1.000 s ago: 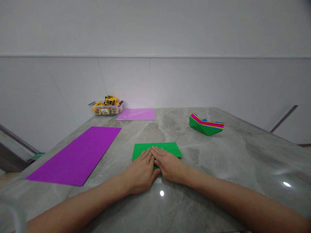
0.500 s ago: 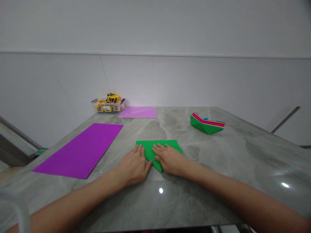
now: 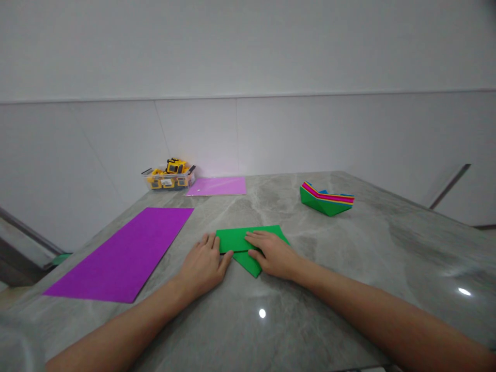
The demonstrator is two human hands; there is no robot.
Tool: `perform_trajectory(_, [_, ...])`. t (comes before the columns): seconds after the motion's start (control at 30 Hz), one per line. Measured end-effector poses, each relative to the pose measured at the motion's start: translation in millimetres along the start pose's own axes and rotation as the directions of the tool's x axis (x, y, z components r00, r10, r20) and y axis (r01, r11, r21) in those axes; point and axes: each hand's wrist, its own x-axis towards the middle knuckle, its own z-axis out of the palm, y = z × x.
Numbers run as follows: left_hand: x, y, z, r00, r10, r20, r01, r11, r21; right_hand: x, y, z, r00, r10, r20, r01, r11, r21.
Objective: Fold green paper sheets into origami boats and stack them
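A folded green paper (image 3: 242,242) lies on the grey marble table (image 3: 349,248) in front of me, with a pointed corner toward me. My left hand (image 3: 203,263) rests flat with fingers stretched out at the paper's left edge, its thumb on the fold. My right hand (image 3: 271,253) lies flat on the paper's right half, fingers pointing left and pressing it down.
A large purple sheet (image 3: 124,250) lies to the left. A lighter pink sheet (image 3: 217,186) and a clear box of yellow toy vehicles (image 3: 169,175) sit at the back by the wall. A stack of folded coloured paper boats (image 3: 326,199) stands at the right rear.
My hands were together over the middle of the green paper. The left hand has slid left to the paper's edge, baring a folded corner; the right hand stays on the paper.
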Motion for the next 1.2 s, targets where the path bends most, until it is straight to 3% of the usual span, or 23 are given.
perform_trajectory(0.1, [5,-7,2.9,1.000,-0.005,-0.018,0.004,0.999,-0.036,0,2,-3,0.989,0.119,-0.082,-0.121,0.993,-0.017])
perform_trajectory(0.2, [7,-11,2.7,0.998,-0.047,-0.039,0.042,0.992,-0.123,0,1,-8,0.966,0.256,-0.039,-0.252,0.964,0.088])
perform_trajectory(0.3, [7,-8,-2.1,0.987,-0.142,-0.079,0.107,0.935,-0.339,2,3,-13,0.934,0.357,-0.008,-0.345,0.907,0.240])
perform_trajectory(0.33, [7,-6,-4.6,0.979,-0.186,-0.078,0.130,0.879,-0.459,2,4,-14,0.929,0.370,-0.025,-0.344,0.885,0.313])
perform_trajectory(0.4, [8,-1,-9.9,0.976,-0.218,-0.006,0.145,0.665,-0.732,3,5,-16,0.929,0.361,-0.081,-0.268,0.808,0.524])
perform_trajectory(0.47, [8,5,-14.8,0.987,-0.128,0.098,0.141,0.394,-0.908,3,3,-17,0.942,0.314,-0.121,-0.137,0.686,0.714])
perform_trajectory(0.53, [6,11,-18.1,0.984,0.011,0.180,0.174,0.215,-0.961,1,-2,-18,0.957,0.256,-0.137,-0.057,0.627,0.777])
perform_trajectory(0.6, [2,16,-19.7,0.963,0.108,0.249,0.233,0.139,-0.963,-2,-9,-18,0.963,0.228,-0.141,-0.048,0.663,0.747])
perform_trajectory(0.7, [-3,20,-20.1,0.939,0.162,0.303,0.298,0.055,-0.953,-7,-14,-22,0.953,0.226,-0.201,-0.057,0.786,0.616])
perform_trajectory(0.77, [-4,18,-19.9,0.942,0.161,0.293,0.295,0.013,-0.955,-9,-13,-27,0.920,0.237,-0.312,-0.040,0.849,0.526])
perform_trajectory(0.83, [-4,14,-19.9,0.937,0.190,0.292,0.301,-0.019,-0.953,-9,-8,-32,0.873,0.286,-0.396,-0.042,0.852,0.522])
perform_trajectory(0.87, [-4,11,-20.3,0.930,0.217,0.297,0.310,-0.029,-0.950,-9,-5,-34,0.871,0.316,-0.376,-0.048,0.816,0.576])
perform_trajectory(0.93, [-4,4,-21.7,0.896,0.303,0.324,0.353,-0.046,-0.934,-9,0,-37,0.930,0.328,-0.165,-0.097,0.653,0.751])
perform_trajectory(1.0, [-5,-1,-23.7,0.834,0.418,0.361,0.408,-0.026,-0.913,-10,3,-37,0.966,0.231,0.117,-0.212,0.452,0.867])
perform_trajectory(1.07, [-6,-3,-25.4,0.781,0.497,0.378,0.442,-0.012,-0.897,-11,2,-36,0.953,0.145,0.265,-0.299,0.340,0.892])
perform_trajectory(1.13, [-7,0,-26.1,0.799,0.474,0.370,0.446,-0.054,-0.893,-13,-2,-32,0.947,0.137,0.290,-0.319,0.298,0.900])
perform_trajectory(1.2, [-8,8,-26.0,0.861,0.348,0.370,0.435,-0.129,-0.891,-14,-7,-29,0.948,0.138,0.288,-0.316,0.274,0.908])
